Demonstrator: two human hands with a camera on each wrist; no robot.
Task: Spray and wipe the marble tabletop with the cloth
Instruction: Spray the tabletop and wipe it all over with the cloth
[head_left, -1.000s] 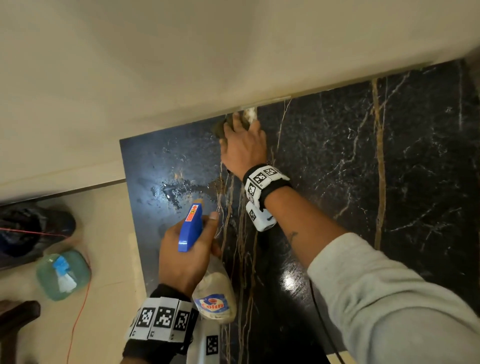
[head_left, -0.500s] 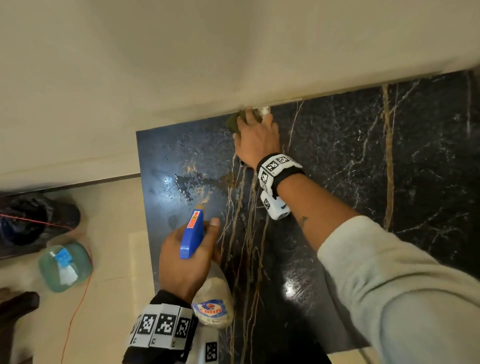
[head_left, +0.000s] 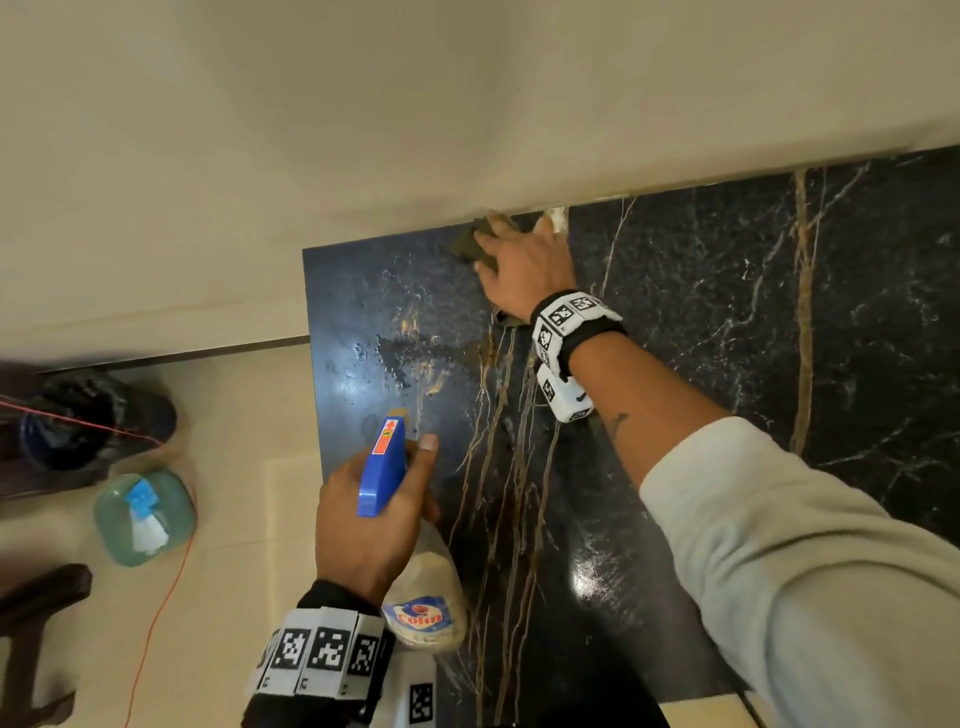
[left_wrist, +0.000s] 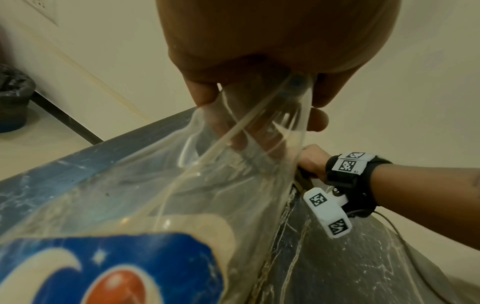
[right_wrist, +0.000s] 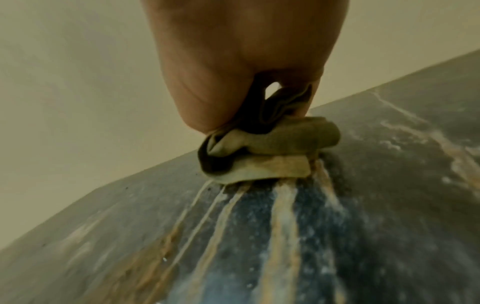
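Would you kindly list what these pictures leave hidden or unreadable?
- Head view: most of the cloth lies under the right hand.
- Left wrist view: the spray bottle hides the left hand fingers and much marble tabletop; its label is cut off.
- Right wrist view: marble veins blurred.

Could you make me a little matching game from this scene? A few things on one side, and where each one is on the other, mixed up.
Things:
1. spray bottle
2. cloth
3. green bottle
4. wet patch

Places:
A. on the floor left of the tabletop
B. gripped in the left hand
C. on the marble tabletop ahead of the spray nozzle
D. under the right hand, by the wall

Pairs: 1-B, 2-D, 3-A, 4-C
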